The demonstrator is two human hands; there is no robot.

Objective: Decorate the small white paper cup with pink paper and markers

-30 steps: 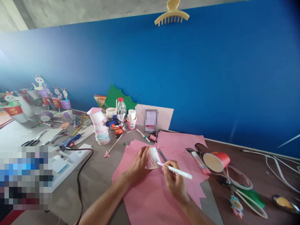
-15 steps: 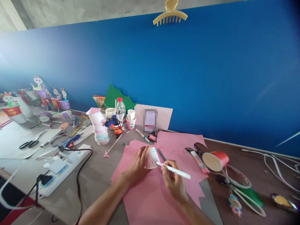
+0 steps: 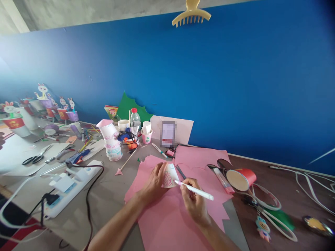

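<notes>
My left hand (image 3: 156,180) is closed round a small white paper cup (image 3: 172,175), which lies on its side and bears pink criss-cross lines and a small blue mark. Its far part is hidden under my fingers. In my right hand (image 3: 195,200) is a white marker pen (image 3: 200,191), gripped between thumb and fingers. The pen's pink tip meets the cup's right side. Beneath both hands are sheets of pink paper (image 3: 167,223) with cut edges. Scissors (image 3: 180,170) lie just beyond the cup, partly hidden.
A stack of decorated paper cups (image 3: 112,143) stands left of the pink paper, by a pink-tipped stick (image 3: 125,162). Farther left are a power strip (image 3: 75,188), a glue gun (image 3: 81,156) and black scissors (image 3: 36,158). A red cup (image 3: 242,178) lies at right. Behind rises a blue wall (image 3: 209,76).
Both hands, the cup and the pen stay almost in place. A blurred dark shape has come in at the far left edge, over the white paper there.
</notes>
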